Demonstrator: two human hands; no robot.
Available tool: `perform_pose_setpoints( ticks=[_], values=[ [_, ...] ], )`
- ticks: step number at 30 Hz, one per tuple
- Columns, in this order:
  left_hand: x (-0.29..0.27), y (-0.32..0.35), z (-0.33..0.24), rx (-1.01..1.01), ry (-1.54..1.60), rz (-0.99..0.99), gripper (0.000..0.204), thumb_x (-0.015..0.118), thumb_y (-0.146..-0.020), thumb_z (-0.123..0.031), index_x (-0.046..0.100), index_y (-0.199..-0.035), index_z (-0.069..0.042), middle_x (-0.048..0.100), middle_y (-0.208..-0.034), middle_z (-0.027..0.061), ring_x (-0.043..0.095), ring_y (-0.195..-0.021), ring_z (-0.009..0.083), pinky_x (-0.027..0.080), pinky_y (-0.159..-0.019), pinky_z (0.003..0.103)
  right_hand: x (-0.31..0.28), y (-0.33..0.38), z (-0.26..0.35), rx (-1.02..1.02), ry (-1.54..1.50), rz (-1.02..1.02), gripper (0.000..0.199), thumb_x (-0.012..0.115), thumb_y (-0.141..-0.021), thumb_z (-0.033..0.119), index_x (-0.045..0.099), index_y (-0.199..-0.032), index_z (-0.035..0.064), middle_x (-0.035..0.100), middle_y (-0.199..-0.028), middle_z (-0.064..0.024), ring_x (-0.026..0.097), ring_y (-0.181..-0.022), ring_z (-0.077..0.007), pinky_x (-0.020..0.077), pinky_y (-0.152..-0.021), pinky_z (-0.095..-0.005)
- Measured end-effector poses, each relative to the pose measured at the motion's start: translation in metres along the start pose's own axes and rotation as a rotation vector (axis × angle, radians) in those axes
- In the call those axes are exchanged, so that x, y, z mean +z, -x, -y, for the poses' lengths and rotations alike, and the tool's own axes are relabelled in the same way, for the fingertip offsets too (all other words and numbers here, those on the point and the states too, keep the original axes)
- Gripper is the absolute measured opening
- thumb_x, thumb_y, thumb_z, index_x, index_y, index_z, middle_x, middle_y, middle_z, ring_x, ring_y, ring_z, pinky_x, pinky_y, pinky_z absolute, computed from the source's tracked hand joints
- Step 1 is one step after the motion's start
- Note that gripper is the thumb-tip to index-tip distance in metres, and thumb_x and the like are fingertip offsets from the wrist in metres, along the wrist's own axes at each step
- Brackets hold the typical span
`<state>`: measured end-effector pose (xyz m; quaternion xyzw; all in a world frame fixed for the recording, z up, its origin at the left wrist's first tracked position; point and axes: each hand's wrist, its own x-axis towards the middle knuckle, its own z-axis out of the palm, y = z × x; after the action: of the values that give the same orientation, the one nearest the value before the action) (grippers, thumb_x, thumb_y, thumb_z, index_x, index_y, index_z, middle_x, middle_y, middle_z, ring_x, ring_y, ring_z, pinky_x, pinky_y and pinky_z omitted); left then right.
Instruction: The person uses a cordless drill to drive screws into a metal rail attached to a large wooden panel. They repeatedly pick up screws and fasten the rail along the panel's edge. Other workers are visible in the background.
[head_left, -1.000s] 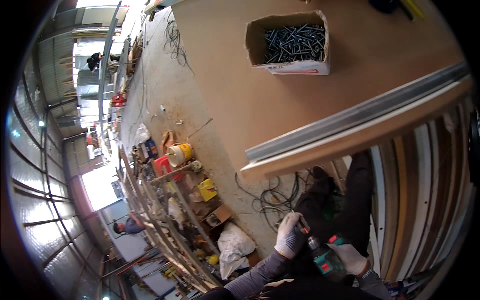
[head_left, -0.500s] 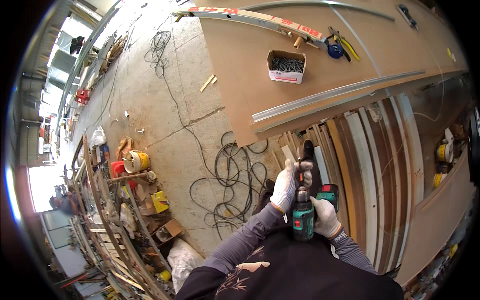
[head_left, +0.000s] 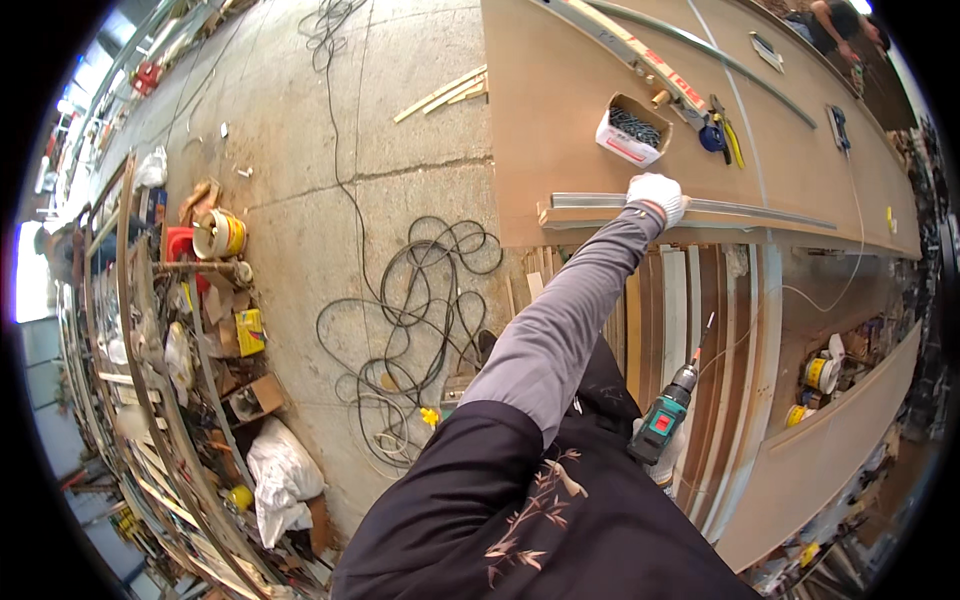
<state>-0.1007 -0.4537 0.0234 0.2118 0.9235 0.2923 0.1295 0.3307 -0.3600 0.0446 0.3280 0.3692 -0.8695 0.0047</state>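
My left hand (head_left: 656, 190), in a white glove, is stretched out to the near edge of the brown board (head_left: 550, 120). It is closed over a long silvery metal channel (head_left: 745, 211); its fingertips are hidden. The channel lies along a wooden strip (head_left: 585, 216). Low on the right, my right hand (head_left: 668, 455), also gloved, grips a green and black cordless drill (head_left: 662, 424), mostly behind the tool. A long thin bit points up and away from the chuck. Just beyond my left hand sits an open white box (head_left: 628, 146) full of dark screws (head_left: 635, 126).
Pliers with yellow handles (head_left: 733, 143) and a long level-like bar (head_left: 640, 55) lie on the board. Below its edge stand several long planks (head_left: 708, 330). A black cable (head_left: 400, 300) coils over the concrete floor. Another person's arm (head_left: 838, 35) shows at the far right.
My left hand has left the drill's front end and reached forward to the metal channel. The drill has moved right in my right hand, its bit now angled away. The view has turned.
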Motion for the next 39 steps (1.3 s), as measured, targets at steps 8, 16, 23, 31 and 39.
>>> perform_pose_setpoints(
  ticks=[8, 16, 23, 31, 39],
  values=[
    [0.01, -0.006, 0.004, -0.055, 0.025, -0.025, 0.041, 0.059, -0.094, -0.044, 0.08, -0.105, -0.011, 0.076, -0.108, 0.0143, 0.071, -0.105, 0.0331, 0.054, -0.087, 0.046, -0.027, -0.006, 0.003, -0.297, 0.999, -0.16, 0.045, 0.085, -0.081, 0.019, 0.062, -0.116, 0.0043, 0.065, -0.083, -0.0037, 0.065, -0.075, -0.0184, 0.0525, -0.069, -0.0346],
    [-0.003, -0.004, 0.029, -0.002, 0.108, 0.048, 0.032, 0.059, -0.09, -0.029, 0.08, -0.103, -0.01, 0.077, -0.106, 0.0152, 0.074, -0.1, 0.0333, 0.058, -0.084, 0.045, 0.014, -0.004, 0.0, -0.256, 0.999, -0.159, 0.044, 0.084, -0.082, 0.02, 0.062, -0.117, 0.004, 0.071, -0.086, -0.0072, 0.071, -0.078, -0.0225, 0.056, -0.071, -0.0369],
    [-0.007, 0.002, 0.028, 0.036, 0.141, 0.028, 0.036, 0.059, -0.091, -0.034, 0.079, -0.102, -0.006, 0.075, -0.102, 0.0203, 0.072, -0.098, 0.0371, 0.056, -0.09, 0.046, 0.043, -0.006, 0.0, -0.013, 0.447, -0.099, 0.026, 0.069, -0.096, 0.014, 0.062, -0.119, 0.0039, 0.072, -0.087, -0.0065, 0.073, -0.078, -0.0202, 0.0617, -0.069, -0.035],
    [-0.002, -0.004, 0.028, 0.009, 0.179, 0.034, 0.035, 0.061, -0.089, -0.033, 0.078, -0.103, -0.005, 0.074, -0.104, 0.0215, 0.072, -0.101, 0.0371, 0.056, -0.092, 0.045, 0.025, -0.012, -0.002, -0.253, 0.982, -0.052, 0.021, 0.066, -0.097, 0.011, 0.061, -0.117, 0.0043, 0.073, -0.089, -0.0072, 0.073, -0.076, -0.0194, 0.0625, -0.067, -0.0343],
    [-0.014, 0.003, 0.023, -0.022, 0.207, 0.06, 0.037, 0.064, -0.09, -0.036, 0.078, -0.107, -0.006, 0.074, -0.108, 0.0204, 0.071, -0.104, 0.0368, 0.056, -0.093, 0.044, 0.003, -0.019, 0.003, -0.248, 1.028, -0.055, 0.03, 0.075, -0.09, 0.01, 0.061, -0.117, 0.0061, 0.074, -0.089, -0.0059, 0.073, -0.076, -0.0176, 0.0599, -0.067, -0.0318]
  ],
)
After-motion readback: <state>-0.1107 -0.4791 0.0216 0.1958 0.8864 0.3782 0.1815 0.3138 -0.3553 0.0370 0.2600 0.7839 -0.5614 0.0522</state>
